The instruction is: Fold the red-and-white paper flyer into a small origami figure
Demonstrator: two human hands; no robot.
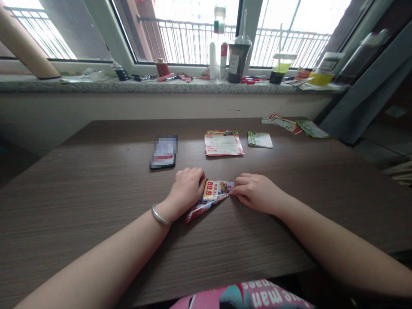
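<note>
A folded glossy paper flyer (215, 192), printed in bright colours with a red "89.9" on yellow, lies on the table in front of me. It is folded to a pointed shape, one tip at the lower left and a narrower end at the right. My left hand (189, 185), with a silver bangle at the wrist, lies over its left part with curled fingers, hiding that edge. At the flyer's right end, my right hand (254, 192) pinches the narrow tip between thumb and fingers.
Beyond my hands on the brown table (96, 206) are a phone (163, 152), stacked printed leaflets (223, 144) and a smaller card pile (260, 140). More leaflets (285, 123) lie at the back right. A cluttered windowsill (193, 87) with a drink cup (237, 60) runs behind.
</note>
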